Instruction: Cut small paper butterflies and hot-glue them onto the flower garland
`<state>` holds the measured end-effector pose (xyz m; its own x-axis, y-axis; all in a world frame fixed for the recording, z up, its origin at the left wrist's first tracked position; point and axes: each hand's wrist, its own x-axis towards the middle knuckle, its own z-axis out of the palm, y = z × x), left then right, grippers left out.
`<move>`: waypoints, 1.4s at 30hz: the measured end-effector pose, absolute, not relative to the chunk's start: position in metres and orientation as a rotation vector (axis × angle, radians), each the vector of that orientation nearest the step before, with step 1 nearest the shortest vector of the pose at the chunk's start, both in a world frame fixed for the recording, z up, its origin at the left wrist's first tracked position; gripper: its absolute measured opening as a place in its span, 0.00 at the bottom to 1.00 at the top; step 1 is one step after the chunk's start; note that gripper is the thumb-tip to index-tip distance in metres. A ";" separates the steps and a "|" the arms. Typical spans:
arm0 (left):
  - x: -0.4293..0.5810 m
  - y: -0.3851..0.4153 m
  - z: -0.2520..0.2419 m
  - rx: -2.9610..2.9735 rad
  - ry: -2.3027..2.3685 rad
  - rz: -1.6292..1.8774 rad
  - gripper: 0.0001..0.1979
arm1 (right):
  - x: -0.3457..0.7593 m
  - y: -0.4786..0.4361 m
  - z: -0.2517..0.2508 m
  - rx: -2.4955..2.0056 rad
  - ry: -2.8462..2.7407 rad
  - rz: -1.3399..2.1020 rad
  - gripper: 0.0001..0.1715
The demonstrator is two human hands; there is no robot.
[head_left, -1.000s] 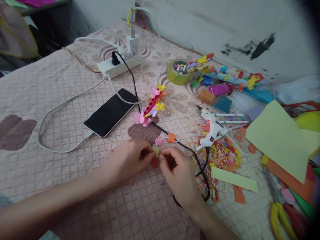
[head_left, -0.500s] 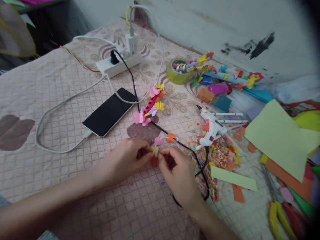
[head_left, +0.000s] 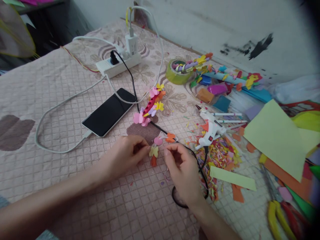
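Observation:
A small pale yellow paper butterfly (head_left: 153, 152) sits between my hands, its wings spread. My left hand (head_left: 128, 151) pinches at its left edge with thumb and forefinger. To the right, my right hand (head_left: 182, 170) has thumb and forefinger together, a small gap from the butterfly, and I see nothing between them. An orange-red paper piece (head_left: 153, 162) shows just below the butterfly. Above lie a pink paper shape (head_left: 158, 141) and an orange paper butterfly (head_left: 171, 137), linked by a thin white loop. A red band with paper butterflies (head_left: 150, 106) lies farther off.
A white glue gun (head_left: 211, 128) stands right, its black cord (head_left: 207, 181) curling behind my right hand. Paper scraps (head_left: 220, 155), scissors (head_left: 277, 210) and pale green paper (head_left: 277, 140) lie rightward. A phone (head_left: 110, 111), power strip (head_left: 120, 65) and tape roll (head_left: 178, 75) are farther back.
My hands have moved slightly apart. The right fingertips have come off the yellow butterfly toward the right, and its wings now show more fully.

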<state>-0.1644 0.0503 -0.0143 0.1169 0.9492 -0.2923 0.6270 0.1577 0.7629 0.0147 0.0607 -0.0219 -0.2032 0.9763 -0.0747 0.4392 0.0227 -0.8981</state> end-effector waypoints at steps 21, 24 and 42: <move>-0.154 0.046 -0.023 1.736 1.633 0.845 0.07 | 0.026 0.074 -0.009 -1.311 -1.845 0.982 0.05; -0.152 0.048 -0.022 1.765 1.670 0.807 0.06 | 0.026 0.074 -0.011 -1.321 -1.847 0.986 0.05; -0.159 0.051 -0.024 1.675 1.597 0.822 0.05 | 0.044 0.090 0.000 -1.360 -1.713 0.976 0.06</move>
<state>-0.1589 0.0513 -0.0237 0.0509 0.9987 -0.0072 0.5751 -0.0234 0.8178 0.0436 0.0902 0.0002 -0.1749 0.9810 0.0843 0.4271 0.1527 -0.8912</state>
